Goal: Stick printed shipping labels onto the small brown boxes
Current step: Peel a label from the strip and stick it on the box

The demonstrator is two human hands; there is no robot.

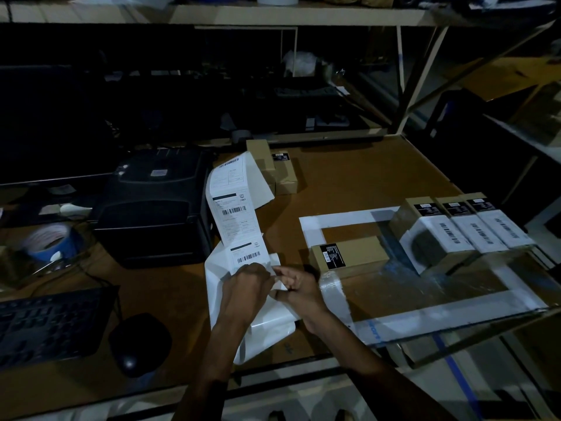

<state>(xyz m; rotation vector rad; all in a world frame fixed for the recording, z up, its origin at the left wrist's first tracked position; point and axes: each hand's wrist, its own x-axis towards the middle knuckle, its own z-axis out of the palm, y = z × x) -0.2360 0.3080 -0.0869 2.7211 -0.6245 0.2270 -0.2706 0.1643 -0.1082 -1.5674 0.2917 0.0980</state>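
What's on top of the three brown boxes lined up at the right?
Each of the three brown boxes carries a white barcode label and a black sticker. Whatever lies beneath the labels is covered.

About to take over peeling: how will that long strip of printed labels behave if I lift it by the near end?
Probably floppy: the label strip already bends and drapes from beside the label printer down to the left hand and right hand. Likely very light, being thin paper. The peeled backing curls loosely, so expect trailing and snagging.

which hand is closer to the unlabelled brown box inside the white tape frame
Right. The right hand sits just left of the brown box, near its front corner; the left hand is farther left, on the label strip.
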